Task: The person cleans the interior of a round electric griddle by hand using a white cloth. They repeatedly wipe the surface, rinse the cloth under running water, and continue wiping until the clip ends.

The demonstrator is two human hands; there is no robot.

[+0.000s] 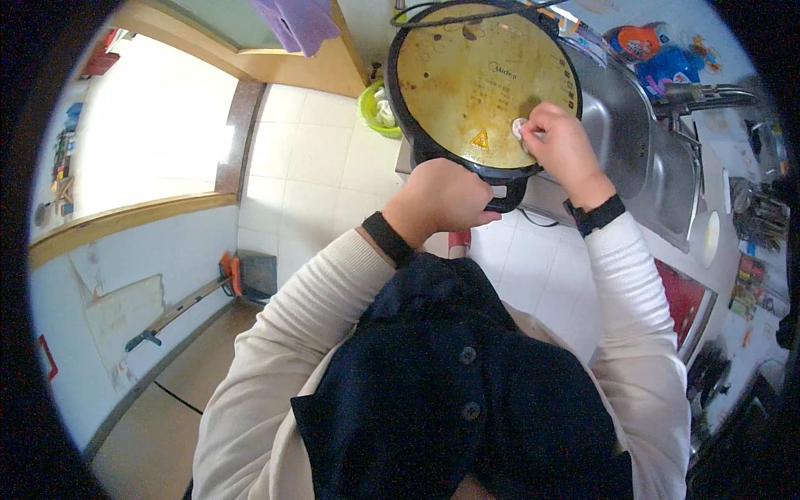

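A round Midea electric griddle [462, 81] with a black rim and a stained yellowish face is tilted up before me. My left hand [440, 194] grips its black handle at the lower edge. Between the fingertips of my right hand [559, 140] is a small white wad [518, 128], pressed against the lower right of the yellowish face. What the wad is made of cannot be told. A black cable [450, 22] crosses over the griddle's far edge. Brown spots and dark marks show on the face, with a yellow warning triangle near the bottom.
Right of the griddle lies a stainless steel sink [672, 181] with a faucet [706, 97]. Bottles [665, 72] stand behind it, and a white bowl [706, 239] sits nearer. A green bin [390, 131] is on the floor at left; a purple cloth [299, 25] hangs above.
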